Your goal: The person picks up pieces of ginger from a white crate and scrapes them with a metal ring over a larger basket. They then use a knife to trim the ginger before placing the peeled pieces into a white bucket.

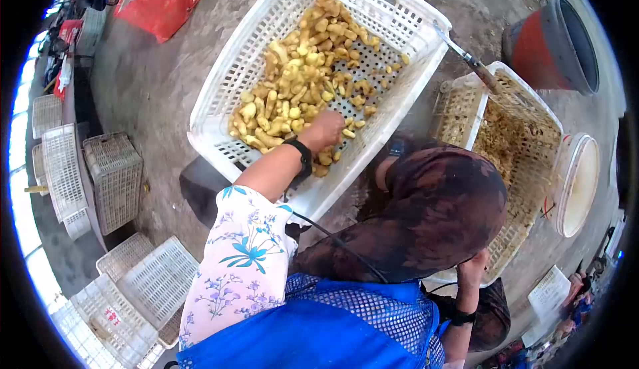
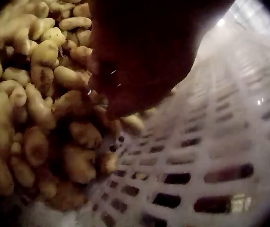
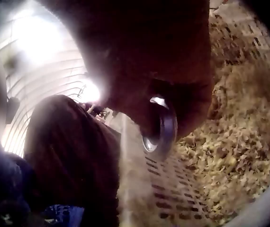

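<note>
In the head view a white slatted crate (image 1: 226, 69) holds a heap of yellow-brown ginger pieces (image 1: 293, 82). My left hand (image 1: 323, 131) reaches down into its near side, knuckles up, fingers bent at the ginger. In the left wrist view this hand (image 2: 135, 56) is dark, with its fingertips right at several ginger pieces (image 2: 80, 163); I cannot tell whether it grips one. My right hand (image 1: 474, 269) is beside my knee at the edge of a second crate (image 1: 489, 109). Its fingers curl round a shiny curved metal piece (image 3: 166, 125) in the right wrist view.
Brown-yellow scraps (image 3: 239, 165) fill the second crate. Across its far corner lies a long tool (image 1: 476, 68). A red and grey bin (image 1: 546, 46) and a white bucket (image 1: 576, 186) stand at the right. Stacked crates (image 1: 113, 176) and a red bag (image 1: 160, 2) are at the left.
</note>
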### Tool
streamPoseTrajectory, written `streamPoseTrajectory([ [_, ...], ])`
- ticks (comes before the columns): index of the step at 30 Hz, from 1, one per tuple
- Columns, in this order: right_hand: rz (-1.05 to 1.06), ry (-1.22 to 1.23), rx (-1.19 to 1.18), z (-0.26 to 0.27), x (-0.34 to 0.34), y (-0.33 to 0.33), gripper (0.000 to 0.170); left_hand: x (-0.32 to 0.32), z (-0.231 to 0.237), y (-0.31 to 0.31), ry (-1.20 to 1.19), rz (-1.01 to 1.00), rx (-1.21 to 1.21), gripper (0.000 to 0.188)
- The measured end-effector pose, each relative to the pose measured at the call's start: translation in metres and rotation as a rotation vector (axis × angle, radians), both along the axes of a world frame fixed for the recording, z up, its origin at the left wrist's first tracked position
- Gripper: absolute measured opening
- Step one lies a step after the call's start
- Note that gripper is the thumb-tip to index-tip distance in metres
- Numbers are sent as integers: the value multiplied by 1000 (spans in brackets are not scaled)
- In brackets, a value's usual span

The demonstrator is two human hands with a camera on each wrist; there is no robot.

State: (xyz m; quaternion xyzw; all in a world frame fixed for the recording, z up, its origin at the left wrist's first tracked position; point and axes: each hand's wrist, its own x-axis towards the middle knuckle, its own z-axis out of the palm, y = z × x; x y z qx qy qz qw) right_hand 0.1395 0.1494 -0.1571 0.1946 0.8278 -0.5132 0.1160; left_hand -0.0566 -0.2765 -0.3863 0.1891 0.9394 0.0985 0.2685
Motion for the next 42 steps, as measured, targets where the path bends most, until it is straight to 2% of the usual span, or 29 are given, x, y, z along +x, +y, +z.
streamPoseTrajectory([
  [2,19,27,16,-3,-1,-2,14,17,-19,0,129,-200,27,17],
  [8,69,-15,14,-2,-2,4,15,20,-11,16,49,-160,-72,12],
  [11,35,-11,-10,-8,0,11,13,4,-27,16,-12,327,68,20],
  [12,8,-12,-14,-5,-3,8,12,-9,-43,5,-90,429,236,13],
  [13,-17,-11,-19,-2,-8,5,11,-17,-15,4,-170,600,365,11],
  [15,-10,27,-6,15,-21,-2,10,-47,93,12,-328,925,633,9],
  [17,-56,68,4,31,-31,-3,11,-52,150,18,-348,998,1249,19],
  [19,-154,113,4,46,-40,2,11,-48,222,31,-320,888,1456,26],
  [21,-208,225,67,82,-60,-13,7,-32,290,49,-207,754,1510,28],
  [23,-201,325,1,118,-79,-29,9,-12,339,72,-138,670,1496,27],
  [25,-88,459,-19,152,-93,-53,9,6,364,89,-69,589,1440,30],
  [27,-13,551,-115,173,-102,-76,9,19,373,104,182,359,1235,33],
  [30,50,647,-171,180,-106,-86,9,35,382,132,522,41,1138,31],
  [31,63,695,-186,175,-105,-86,9,43,383,140,496,55,1118,33],
  [33,21,640,-212,171,-97,-83,8,52,378,154,626,-42,1096,31],
  [36,7,592,-178,166,-83,-72,7,66,375,168,593,-75,1116,29],
  [40,-157,534,-158,162,-65,-47,10,75,375,175,307,-26,1183,28],
  [42,-156,548,-111,161,-57,-36,10,77,369,186,164,24,1238,28],
])
